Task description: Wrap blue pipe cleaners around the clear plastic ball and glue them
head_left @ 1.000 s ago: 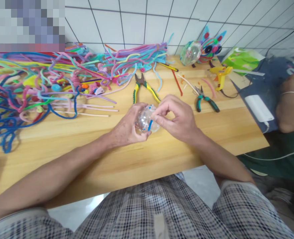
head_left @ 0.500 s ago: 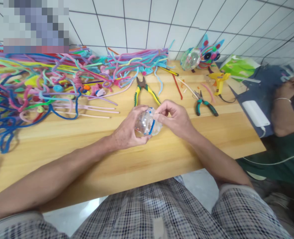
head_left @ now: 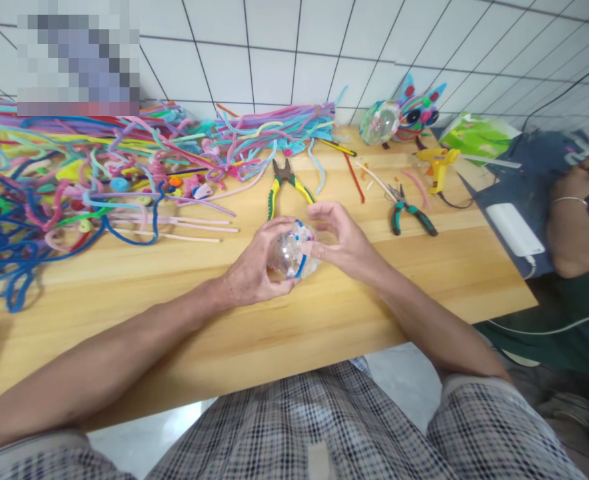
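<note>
A clear plastic ball (head_left: 288,252) with a blue pipe cleaner strip (head_left: 302,265) round it is held above the wooden table. My left hand (head_left: 254,263) wraps the ball from the left, fingers over the top and thumb below. On the other side is my right hand (head_left: 347,243), its fingers apart and curved, with the thumb against the ball near the blue strip. Small coloured bits show on the ball's right part, partly hidden by the right hand. Just beyond the ball, yellow-green pliers (head_left: 287,177) lie with handles spread.
Tangled pipe cleaners (head_left: 99,180) cover the table's left, and a bundle (head_left: 279,130) lies at the back. To the right are small pliers (head_left: 404,210), a yellow glue gun (head_left: 438,163), a decorated animal figure (head_left: 417,113) and a white power strip (head_left: 514,227). Another person's arm (head_left: 574,227) is at far right.
My right hand's pinch at the blue strip has loosened, and its fingers have spread. The ball has turned slightly and shifted a little left in my left hand.
</note>
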